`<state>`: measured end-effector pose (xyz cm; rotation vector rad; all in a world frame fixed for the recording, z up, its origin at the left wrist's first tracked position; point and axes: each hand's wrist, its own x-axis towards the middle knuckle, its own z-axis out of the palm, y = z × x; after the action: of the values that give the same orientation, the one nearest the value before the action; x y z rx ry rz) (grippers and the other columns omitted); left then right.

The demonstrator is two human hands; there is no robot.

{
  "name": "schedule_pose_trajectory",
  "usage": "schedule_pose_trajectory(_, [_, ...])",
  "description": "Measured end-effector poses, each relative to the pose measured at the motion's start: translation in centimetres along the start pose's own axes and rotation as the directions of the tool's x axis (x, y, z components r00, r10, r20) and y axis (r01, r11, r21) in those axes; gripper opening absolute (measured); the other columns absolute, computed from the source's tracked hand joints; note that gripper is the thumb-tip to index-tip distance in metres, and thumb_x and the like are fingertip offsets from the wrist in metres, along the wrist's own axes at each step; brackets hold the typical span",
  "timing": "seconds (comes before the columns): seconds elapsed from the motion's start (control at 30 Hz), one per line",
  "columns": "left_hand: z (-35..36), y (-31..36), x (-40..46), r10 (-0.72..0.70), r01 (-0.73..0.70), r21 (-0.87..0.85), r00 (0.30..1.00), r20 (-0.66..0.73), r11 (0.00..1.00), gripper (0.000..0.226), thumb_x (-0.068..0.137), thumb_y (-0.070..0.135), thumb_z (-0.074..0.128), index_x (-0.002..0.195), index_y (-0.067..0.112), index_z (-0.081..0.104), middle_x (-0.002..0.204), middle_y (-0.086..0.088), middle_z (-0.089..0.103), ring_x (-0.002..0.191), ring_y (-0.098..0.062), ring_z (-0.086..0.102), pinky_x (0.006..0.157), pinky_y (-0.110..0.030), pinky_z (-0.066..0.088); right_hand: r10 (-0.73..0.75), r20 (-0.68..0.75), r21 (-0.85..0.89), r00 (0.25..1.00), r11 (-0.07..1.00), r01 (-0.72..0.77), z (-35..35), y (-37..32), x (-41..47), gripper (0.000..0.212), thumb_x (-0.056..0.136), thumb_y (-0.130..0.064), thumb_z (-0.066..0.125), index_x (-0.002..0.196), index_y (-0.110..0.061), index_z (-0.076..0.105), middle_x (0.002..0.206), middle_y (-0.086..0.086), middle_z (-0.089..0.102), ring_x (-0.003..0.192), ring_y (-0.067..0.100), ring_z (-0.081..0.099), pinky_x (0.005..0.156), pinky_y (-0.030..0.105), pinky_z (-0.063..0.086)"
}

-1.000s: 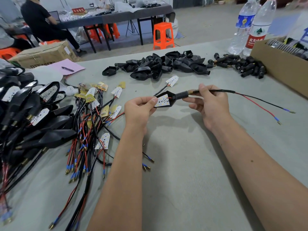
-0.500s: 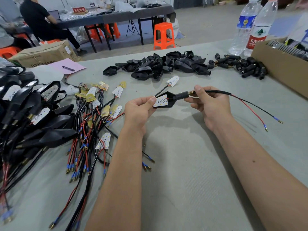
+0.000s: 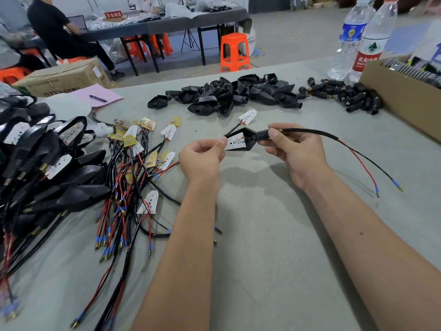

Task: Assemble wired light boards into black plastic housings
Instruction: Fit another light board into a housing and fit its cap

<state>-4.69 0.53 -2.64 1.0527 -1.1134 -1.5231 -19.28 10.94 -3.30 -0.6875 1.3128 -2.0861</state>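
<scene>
A black plastic housing is held up over the middle of the grey table, with a white light board sitting in its open face. The board's near tip is pinched by the left hand, thumb on top. The housing's neck and the sleeved cable coming out of it are gripped by the right hand; the red and black leads trail off right and their blue-tipped ends are rested on the table.

Plenty of bare table is left in front of and between the forearms, and to the right up to the box. The left side is pretty crowded: a tangle of wired boards is spread just beside the left arm, and a stack of finished units is piled against the left edge. Along the far edge a heap of empty housings and a smaller bunch of black connectors are laid out.

A cardboard box is parked at the far right corner with flat dark parts stacked in it, too blurred to make out. Two water bottles are stood just behind it.
</scene>
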Motion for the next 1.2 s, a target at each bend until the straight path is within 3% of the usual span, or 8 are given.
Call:
schedule_pose_trajectory(0.13, [0.2, -0.6, 0.0, 0.123, -0.105, 0.153, 0.986, -0.111, 0.983, 0.018, 0.080, 0.009, 0.086, 0.072, 0.010, 0.070, 0.051, 0.011, 0.063, 0.045, -0.003, 0.058, 0.065, -0.030, 0.062, -0.026, 0.003, -0.029, 1.000, 0.999, 0.026, 0.2, 0.0, -0.2, 0.012, 0.091, 0.003, 0.072, 0.098, -0.007, 0.074, 0.086, 0.008, 0.078, 0.083, 0.029, 0.078, 0.066, 0.023, 0.059])
schedule_pose_trajectory(0.3, [0.5, -0.9, 0.1, 0.251, -0.196, 0.313, 0.956, -0.149, 0.929, 0.012, 0.082, 0.008, 0.082, 0.078, 0.014, 0.072, 0.060, 0.003, 0.069, 0.062, -0.020, 0.073, 0.075, -0.043, 0.063, -0.056, -0.013, -0.110, 0.998, 0.993, 0.054, 0.5, 0.0, -0.4, 0.012, 0.091, 0.001, 0.074, 0.098, -0.008, 0.074, 0.091, 0.014, 0.078, 0.085, 0.031, 0.078, 0.065, 0.025, 0.060])
schedule_pose_trajectory(0.53, [0.8, -0.9, -0.4, 0.255, -0.175, 0.374, 0.951, -0.176, 0.911, 0.022, 0.079, 0.012, 0.085, 0.092, 0.019, 0.069, 0.076, 0.012, 0.075, 0.082, -0.010, 0.073, 0.084, -0.036, 0.059, -0.074, -0.055, -0.161, 0.996, 0.985, 0.064, 0.8, 0.1, -0.7, 0.010, 0.090, 0.001, 0.075, 0.098, -0.004, 0.073, 0.092, 0.019, 0.077, 0.084, 0.030, 0.078, 0.064, 0.025, 0.060])
schedule_pose_trajectory(0.7, [0.7, -1.0, -0.3, 0.259, -0.201, 0.368, 0.959, -0.116, 0.908, 0.021, 0.081, 0.007, 0.084, 0.095, 0.016, 0.071, 0.079, 0.012, 0.074, 0.076, 0.003, 0.071, 0.077, -0.019, 0.058, -0.052, -0.043, -0.156, 0.998, 0.987, 0.045, 0.9, 0.0, -0.7, 0.009, 0.090, 0.001, 0.075, 0.096, -0.006, 0.074, 0.090, 0.016, 0.077, 0.084, 0.029, 0.078, 0.065, 0.025, 0.060])
schedule_pose_trajectory(0.9, [1.1, -1.1, -0.6, 0.239, -0.194, 0.410, 0.969, -0.060, 0.891, 0.015, 0.078, 0.013, 0.086, 0.088, 0.014, 0.074, 0.078, 0.003, 0.075, 0.073, -0.008, 0.073, 0.076, -0.025, 0.059, -0.034, -0.055, -0.133, 0.998, 0.991, 0.027, 0.8, 0.1, -0.7, 0.005, 0.094, -0.004, 0.072, 0.095, -0.008, 0.075, 0.089, 0.011, 0.078, 0.081, 0.030, 0.078, 0.065, 0.025, 0.060])
schedule_pose_trajectory(1.03, [1.1, -1.1, -0.5, 0.244, -0.190, 0.459, 0.968, -0.060, 0.868, 0.012, 0.081, 0.022, 0.085, 0.087, 0.019, 0.075, 0.071, 0.012, 0.071, 0.068, -0.001, 0.068, 0.070, -0.020, 0.053, -0.024, -0.128, -0.077, 0.991, 0.997, 0.014, 0.6, 0.0, -0.4, 0.007, 0.096, -0.003, 0.069, 0.096, -0.007, 0.075, 0.097, 0.017, 0.077, 0.080, 0.030, 0.078, 0.066, 0.024, 0.060])
schedule_pose_trajectory(1.2, [1.5, -1.4, -0.6, 0.236, -0.216, 0.413, 0.972, 0.003, 0.885, 0.007, 0.086, 0.020, 0.081, 0.089, 0.019, 0.075, 0.078, 0.009, 0.074, 0.069, 0.001, 0.068, 0.066, -0.013, 0.049, -0.024, -0.105, -0.105, 0.994, 0.994, 0.013, 0.6, 0.0, -0.4, 0.008, 0.097, -0.004, 0.068, 0.099, -0.007, 0.074, 0.097, 0.014, 0.077, 0.085, 0.029, 0.078, 0.063, 0.024, 0.059])
